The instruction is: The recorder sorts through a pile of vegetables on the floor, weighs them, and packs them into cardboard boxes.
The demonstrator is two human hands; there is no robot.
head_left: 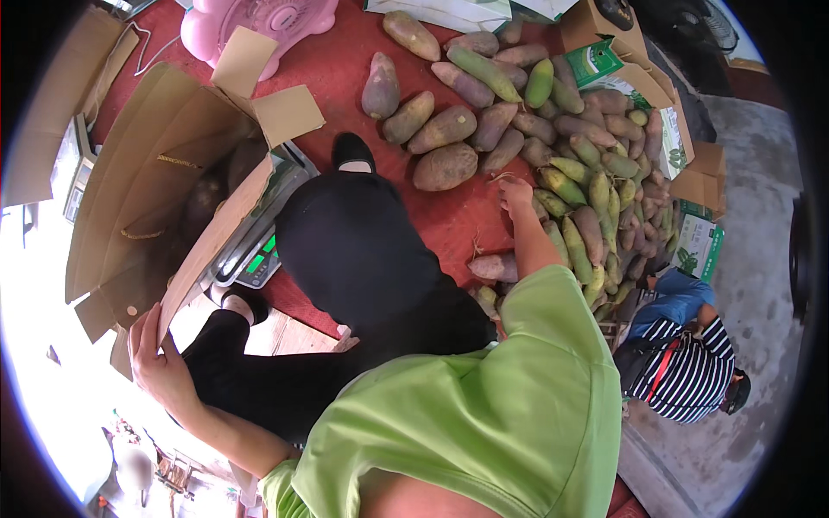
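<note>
Left hand [155, 367] closed around the lower edge of a large open cardboard box [155, 186], fingers wrapped over the flap, thumb on the near side. Box tilted on its side over a weighing scale [259, 250], mouth turned toward the heap, a few dark tubers dimly visible inside. Right hand [515, 197] stretched out to the pile of papayas [596, 186] on the red floor [345, 78], fingers curled down onto a fruit at the pile's near edge; whether actually gripping one, impossible to tell. Larger brownish-purple fruits [445, 129] spread toward the top of the heap, slimmer green and yellow ones to the right. Green-and-white cartons [695, 246] just beyond the pile at right. Pink fan base [259, 22] at the top edge. Another person in a striped shirt [686, 375] crouched at lower right, well apart from both hands.
</note>
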